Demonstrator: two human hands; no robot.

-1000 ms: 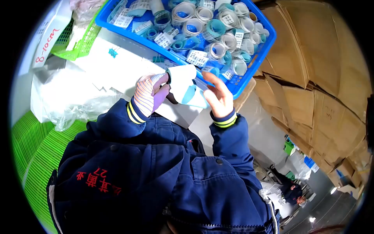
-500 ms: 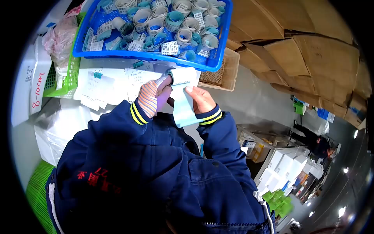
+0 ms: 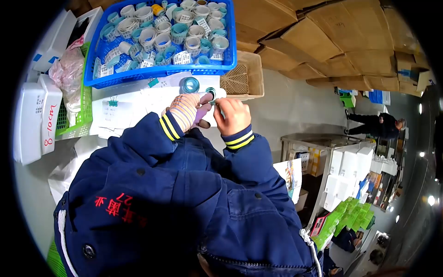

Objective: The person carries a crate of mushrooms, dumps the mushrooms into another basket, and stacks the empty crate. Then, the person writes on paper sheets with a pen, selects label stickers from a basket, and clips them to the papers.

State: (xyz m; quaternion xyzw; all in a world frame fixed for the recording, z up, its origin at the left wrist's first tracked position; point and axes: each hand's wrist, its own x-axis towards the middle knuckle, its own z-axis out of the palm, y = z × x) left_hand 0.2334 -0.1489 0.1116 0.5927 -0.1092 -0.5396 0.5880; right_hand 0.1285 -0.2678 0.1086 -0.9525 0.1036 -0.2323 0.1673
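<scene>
My left hand (image 3: 185, 112), in a striped glove with purplish fingertips, is closed on a small roll of labels (image 3: 220, 93), white outside with teal inside the coil. My bare right hand (image 3: 234, 116) meets it from the right, fingers bent and pressed at the roll's lower side; the fingertips are partly hidden. Just beyond my left hand, another teal label roll (image 3: 190, 85) stands on the white work surface (image 3: 131, 94). Behind it, a blue basket (image 3: 159, 73) holds many white and teal label rolls, several with printed ends unrolled.
A beige crate (image 3: 236, 78) stands right of the blue basket. On the left are a green basket (image 3: 86, 108) with a plastic bag and a white box (image 3: 50, 113) marked 8-10cm. Cardboard boxes (image 3: 350, 32) line the far right. A person (image 3: 376, 124) stands in the distance.
The long pale-blue strip that hung between my hands no longer hangs there, and the roll is compact. My right hand has closed in on it. The view has shifted, showing more of the crate.
</scene>
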